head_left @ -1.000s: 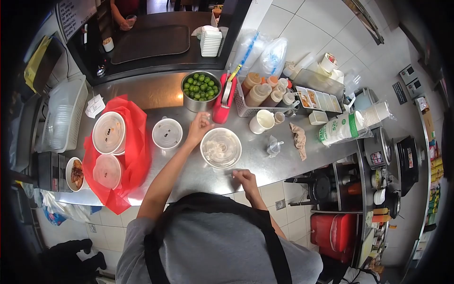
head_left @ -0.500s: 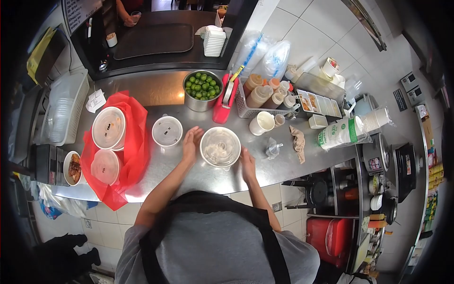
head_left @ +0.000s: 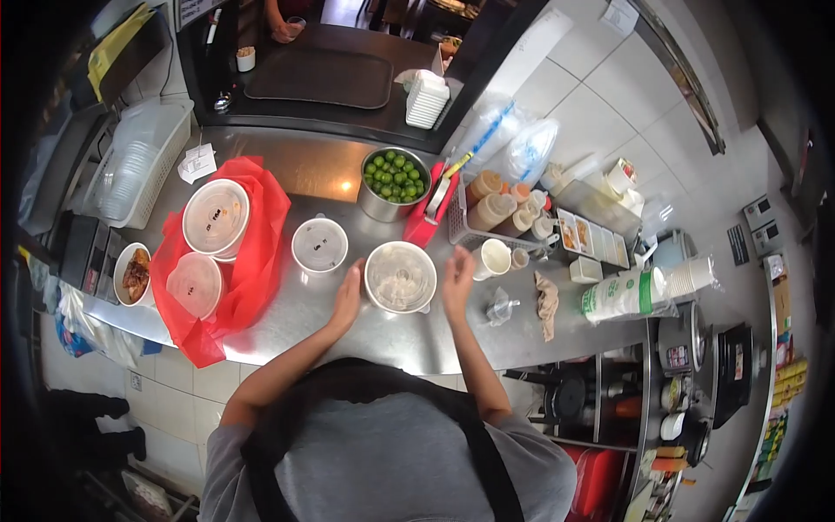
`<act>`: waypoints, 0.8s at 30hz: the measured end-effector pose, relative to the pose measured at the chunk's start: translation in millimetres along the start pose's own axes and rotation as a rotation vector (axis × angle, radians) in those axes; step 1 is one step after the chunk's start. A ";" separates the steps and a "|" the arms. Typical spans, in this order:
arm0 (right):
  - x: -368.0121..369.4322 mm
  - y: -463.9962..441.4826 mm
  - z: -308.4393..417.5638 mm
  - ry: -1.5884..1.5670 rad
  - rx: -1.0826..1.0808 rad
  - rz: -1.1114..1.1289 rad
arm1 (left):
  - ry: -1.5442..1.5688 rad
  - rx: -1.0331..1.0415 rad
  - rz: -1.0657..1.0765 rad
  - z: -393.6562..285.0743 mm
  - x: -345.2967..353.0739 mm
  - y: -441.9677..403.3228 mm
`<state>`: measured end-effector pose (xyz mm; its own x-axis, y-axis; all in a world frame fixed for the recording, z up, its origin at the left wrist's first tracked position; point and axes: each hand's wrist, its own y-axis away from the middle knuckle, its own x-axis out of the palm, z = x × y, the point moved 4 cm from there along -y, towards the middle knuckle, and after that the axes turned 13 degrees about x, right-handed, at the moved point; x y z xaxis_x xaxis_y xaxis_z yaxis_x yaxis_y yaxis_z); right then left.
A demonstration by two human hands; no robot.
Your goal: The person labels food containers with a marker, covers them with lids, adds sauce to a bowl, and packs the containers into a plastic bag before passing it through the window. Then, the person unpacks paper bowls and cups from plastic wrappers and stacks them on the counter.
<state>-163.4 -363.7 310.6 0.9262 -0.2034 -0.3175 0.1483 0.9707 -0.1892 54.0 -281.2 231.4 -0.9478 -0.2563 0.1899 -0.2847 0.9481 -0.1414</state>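
Observation:
A round white bowl with a clear lid (head_left: 400,277) stands on the steel counter between my hands. My left hand (head_left: 348,294) is beside its left side, fingers extended and holding nothing. On the other side, a small gap from the bowl, my right hand (head_left: 457,283) is raised with its fingers apart and empty. A smaller lidded bowl (head_left: 319,244) with dark marks on its lid sits left of my left hand. Further left, a red plastic bag (head_left: 261,209) lies open around marked, lidded bowls (head_left: 216,217). A pink tape dispenser (head_left: 429,213) stands behind the bowl.
Behind are a metal pot of green limes (head_left: 393,180) and a basket of sauce bottles (head_left: 493,211). Rightward stand a white cup (head_left: 493,258), a cloth (head_left: 546,304) and bagged paper cups (head_left: 622,296). Another person's hand (head_left: 287,31) holds a clear cup beyond the window.
My right hand has gone from below the bowl to its right side, fingers now spread. My left hand has come down from behind to its left side. The view has shifted.

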 end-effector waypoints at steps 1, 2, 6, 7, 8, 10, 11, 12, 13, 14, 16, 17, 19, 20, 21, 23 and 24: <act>-1.5 -20.9 11.4 -0.033 -0.059 0.023 | 0.010 0.031 0.002 -9.4 -5.5 0.1; 3.7 -45.6 27.5 -0.069 -0.113 0.043 | 0.017 -0.004 0.037 -7.8 -11.0 -1.2; 53.1 -131.0 69.0 -0.398 0.171 0.149 | -0.038 -0.064 0.083 -40.0 -12.8 -6.8; 64.5 -155.7 66.2 -0.427 0.296 0.182 | -0.070 -0.059 0.065 -53.6 -7.6 -5.5; 74.2 -177.7 58.6 -0.453 0.421 0.217 | -0.089 0.031 0.098 -57.1 -0.4 -3.9; 88.8 -205.0 49.2 -0.527 0.524 0.217 | -0.132 0.211 0.160 -61.5 8.0 -0.2; 92.4 -209.4 48.7 -0.564 0.575 0.217 | -0.155 0.227 0.162 -58.2 8.5 1.0; 92.7 -211.0 46.4 -0.536 0.593 0.211 | -0.177 0.241 0.165 -54.6 9.7 2.5; 92.8 -213.3 44.5 -0.511 0.609 0.203 | -0.199 0.258 0.170 -51.5 10.4 2.6; 91.4 -212.8 47.8 -0.486 0.624 0.193 | -0.215 0.286 0.181 -51.8 11.4 1.8; 82.0 -207.9 53.6 -0.463 0.509 0.206 | -0.246 0.337 0.206 -51.1 13.4 2.1; 76.0 -204.4 57.7 -0.457 0.433 0.199 | -0.267 0.332 0.200 -53.2 14.7 2.1; 63.6 -197.5 63.2 -0.455 0.324 0.183 | -0.307 0.313 0.196 -55.8 17.2 5.7; 56.2 -185.2 76.0 -0.432 0.296 0.205 | -0.328 0.302 0.197 -55.6 19.1 8.7; 45.2 -167.0 98.5 -0.409 0.266 0.226 | -0.348 0.292 0.198 -55.3 21.0 10.9; 26.8 -130.1 144.9 -0.375 0.190 0.273 | -0.362 0.287 0.188 -55.8 21.5 11.7; 19.9 -115.4 157.9 -0.343 0.163 0.325 | -0.353 0.290 0.178 -56.1 21.7 12.4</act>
<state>-107.3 -459.4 472.8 0.9901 0.1402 -0.0068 -0.1399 0.9898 0.0252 37.9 -264.4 288.3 -0.9619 -0.1907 -0.1959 -0.0947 0.9046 -0.4157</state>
